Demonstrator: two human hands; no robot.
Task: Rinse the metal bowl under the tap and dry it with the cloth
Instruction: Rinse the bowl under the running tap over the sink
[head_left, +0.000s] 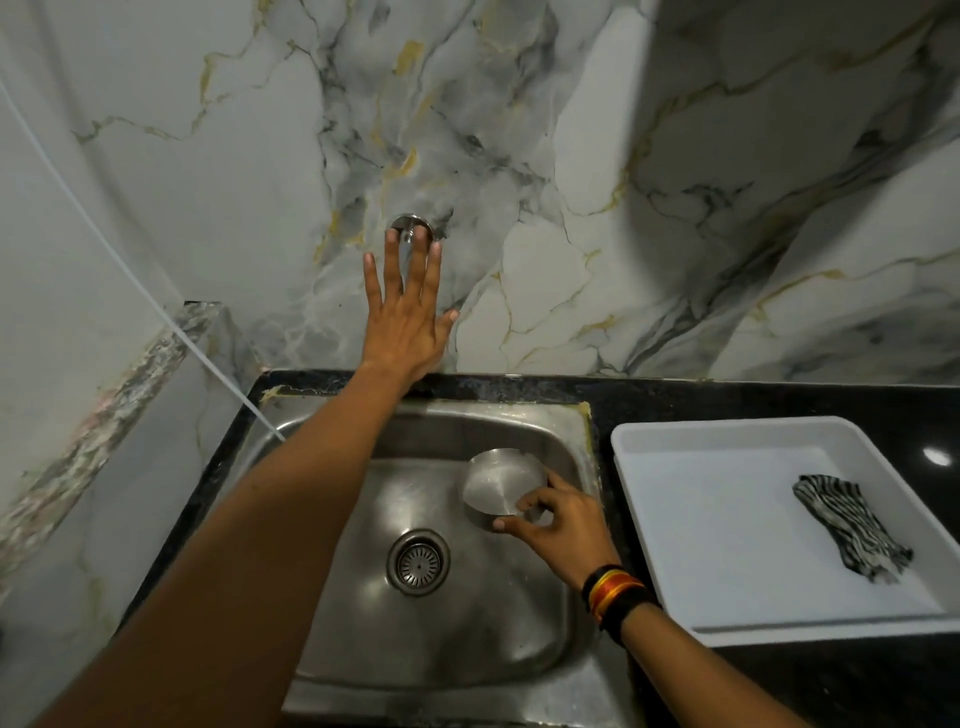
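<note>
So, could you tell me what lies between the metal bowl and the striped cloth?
In the head view, the right hand holding the metal bowl, the sink rim, a dark counter strip and the white tray floor holding the striped cloth.

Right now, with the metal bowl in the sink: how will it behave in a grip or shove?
The metal bowl looks thin-walled and stiff, so probably light and not fragile. Its smooth, shiny steel will likely turn slippery once wet; the right hand holds it only by the rim with its fingertips. With its rounded shape, a shove would probably make it slide or rock on the curved sink.
</note>
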